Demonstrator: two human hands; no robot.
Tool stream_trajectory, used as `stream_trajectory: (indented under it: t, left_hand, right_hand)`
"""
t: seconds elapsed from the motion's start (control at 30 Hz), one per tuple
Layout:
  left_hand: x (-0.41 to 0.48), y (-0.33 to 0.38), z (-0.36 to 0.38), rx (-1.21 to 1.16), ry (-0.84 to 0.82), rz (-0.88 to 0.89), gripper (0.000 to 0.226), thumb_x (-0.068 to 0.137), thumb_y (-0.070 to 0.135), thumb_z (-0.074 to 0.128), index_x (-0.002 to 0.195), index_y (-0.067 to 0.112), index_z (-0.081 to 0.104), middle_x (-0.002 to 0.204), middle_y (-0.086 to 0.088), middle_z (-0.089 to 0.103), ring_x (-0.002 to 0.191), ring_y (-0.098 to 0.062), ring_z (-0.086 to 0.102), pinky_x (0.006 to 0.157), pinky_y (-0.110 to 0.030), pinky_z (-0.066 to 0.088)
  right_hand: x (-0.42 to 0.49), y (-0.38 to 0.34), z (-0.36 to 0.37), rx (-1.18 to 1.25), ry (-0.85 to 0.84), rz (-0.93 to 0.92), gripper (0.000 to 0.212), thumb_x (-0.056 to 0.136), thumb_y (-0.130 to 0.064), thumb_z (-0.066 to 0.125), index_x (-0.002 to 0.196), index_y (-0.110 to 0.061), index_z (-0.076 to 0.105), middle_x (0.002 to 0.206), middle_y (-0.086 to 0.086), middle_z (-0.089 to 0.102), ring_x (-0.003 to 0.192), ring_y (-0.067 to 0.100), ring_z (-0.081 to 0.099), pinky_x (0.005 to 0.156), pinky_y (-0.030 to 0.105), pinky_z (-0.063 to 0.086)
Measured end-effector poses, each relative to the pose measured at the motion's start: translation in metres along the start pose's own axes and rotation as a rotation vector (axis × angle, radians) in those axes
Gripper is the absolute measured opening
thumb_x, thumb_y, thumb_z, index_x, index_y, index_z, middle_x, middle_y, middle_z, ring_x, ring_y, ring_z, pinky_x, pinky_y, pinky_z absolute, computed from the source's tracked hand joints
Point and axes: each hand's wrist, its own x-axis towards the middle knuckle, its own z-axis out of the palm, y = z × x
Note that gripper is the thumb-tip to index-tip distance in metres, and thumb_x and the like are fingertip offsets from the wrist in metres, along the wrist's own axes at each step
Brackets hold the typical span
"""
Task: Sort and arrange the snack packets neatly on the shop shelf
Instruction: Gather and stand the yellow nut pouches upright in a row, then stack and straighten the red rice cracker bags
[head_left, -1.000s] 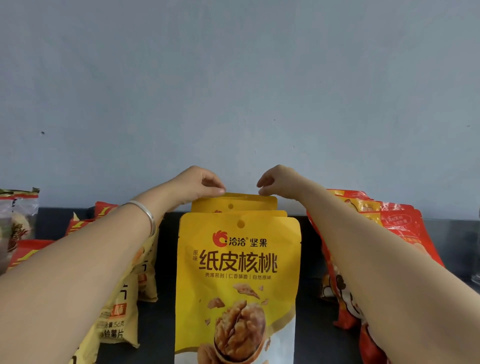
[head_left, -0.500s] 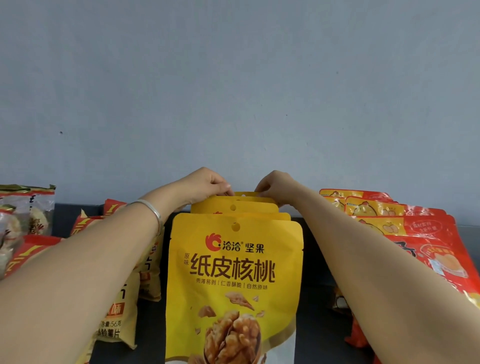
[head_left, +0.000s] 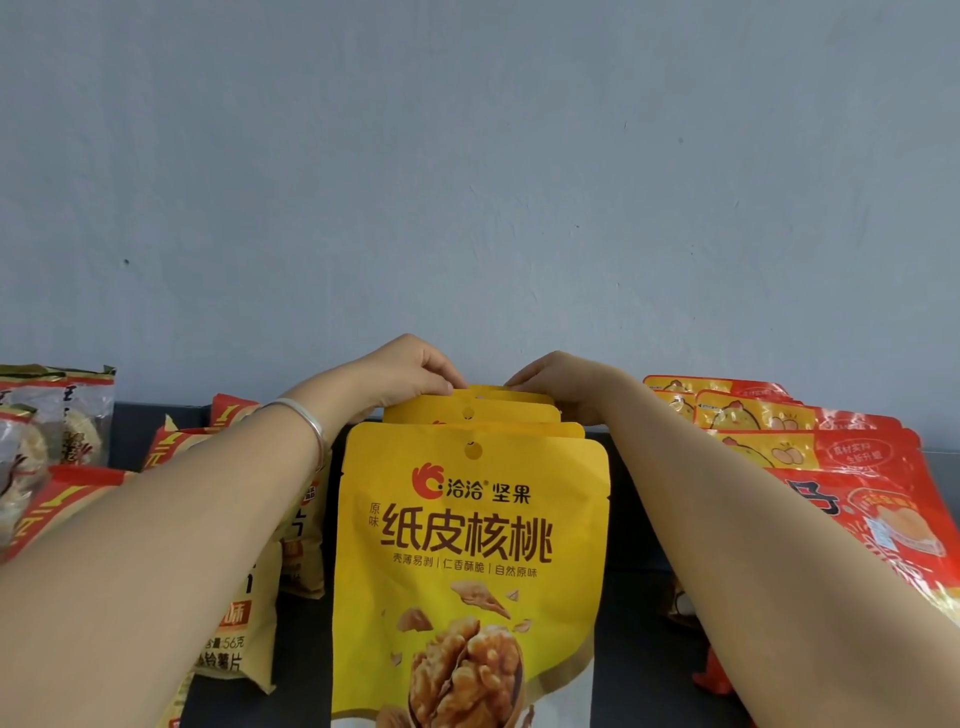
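Shelf (head_left: 636, 613), left hand (head_left: 400, 374), right hand (head_left: 561, 384) still pinching packet (head_left: 498, 394)

Yellow walnut packets (head_left: 467, 545) stand on the dark shelf (head_left: 639, 623), red packets (head_left: 857, 457) beside them.

Soft, even, rather dim light, faint shadows, no glare; sharp centre, wide-angle bending at the edges

The left forearm (head_left: 182, 530) and right forearm (head_left: 753, 519) reach from the near corners toward the far middle. The left hand (head_left: 410, 374) and right hand (head_left: 563, 387), knuckles up and fingers curled, each pinch the farthest yellow packet (head_left: 498, 393) at its top edge.
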Motion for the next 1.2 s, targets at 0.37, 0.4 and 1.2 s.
stream_trajectory:
  t: [0.37, 0.4, 1.2]
  left_hand:
    - [-0.01, 0.0, -0.007, -0.091, 0.086, 0.046, 0.017, 0.094, 0.011, 0.052, 0.098, 0.015, 0.068, 0.098, 0.002, 0.068, 0.085, -0.007, 0.058, 0.064, -0.019, 0.04]
    - [-0.012, 0.0, -0.008, -0.109, 0.113, 0.065, 0.017, 0.094, 0.01, 0.052, 0.1, 0.016, 0.068, 0.101, 0.0, 0.068, 0.085, -0.009, 0.059, 0.065, -0.02, 0.042]
    - [-0.11, 0.128, 0.017, -0.014, 0.323, 0.536, 0.023, 0.094, 0.012, 0.051, 0.11, 0.017, 0.066, 0.123, -0.002, 0.059, 0.12, -0.014, 0.048, 0.093, -0.019, 0.03]
  right_hand:
    - [-0.021, -0.015, -0.002, -0.058, 0.224, -0.135, 0.024, 0.098, -0.016, 0.05, 0.118, -0.013, 0.065, 0.112, 0.006, 0.063, 0.102, 0.02, 0.058, 0.079, 0.03, 0.05]
    - [-0.024, -0.016, -0.003, -0.087, 0.271, -0.153, 0.025, 0.098, -0.015, 0.05, 0.118, -0.012, 0.065, 0.11, 0.006, 0.061, 0.101, 0.02, 0.057, 0.077, 0.029, 0.048]
    - [-0.188, -0.012, -0.022, -0.469, 0.711, -0.116, 0.028, 0.094, -0.015, 0.049, 0.114, -0.016, 0.068, 0.12, 0.002, 0.066, 0.11, 0.019, 0.058, 0.079, 0.023, 0.039]
